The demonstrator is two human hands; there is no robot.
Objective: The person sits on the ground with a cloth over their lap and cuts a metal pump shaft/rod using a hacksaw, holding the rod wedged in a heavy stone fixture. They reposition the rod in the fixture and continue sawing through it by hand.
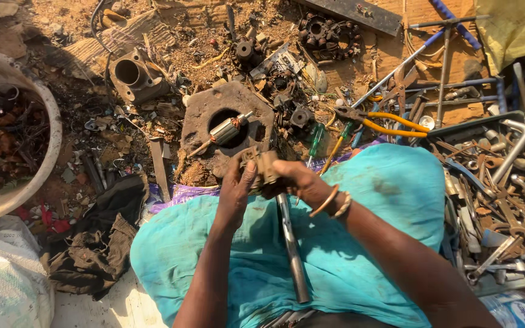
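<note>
**Hands on a small metal part above a scrap-strewn ground**

Bare dirt ground (pixel 171 67), dusty and sunlit, littered with rusty scrap. Person sits over it, lap covered in turquoise cloth (pixel 360 243), smooth with a few dark smudges.

- Left hand (pixel 236 188) and right hand (pixel 296 181) both grasp a small tan-brown metal part (pixel 261 165), blocky, worn, held just above the lap's front edge. Fingers of both curl round it; exact shape partly hidden.
- Right wrist carries bangles (pixel 334 203), one coppery, one pale.
- Long steel rod (pixel 291 249), grey and round, lies on the cloth, running down from under the hands.
- Ahead of the hands: flat rusty plate (pixel 214 112) with a round hole; a motor armature (pixel 226 129), copper-wound with shiny shaft, rests in the hole.
- Yellow-handled pliers (pixel 390 124) lie right of that, near green-handled screwdrivers (pixel 316 138).
- Far right: tray of spanners (pixel 499 200), greasy, jumbled.
- Left: pale round basin (pixel 47 115) holding dark scrap; crumpled dark rag (pixel 101 243) below it.
</note>
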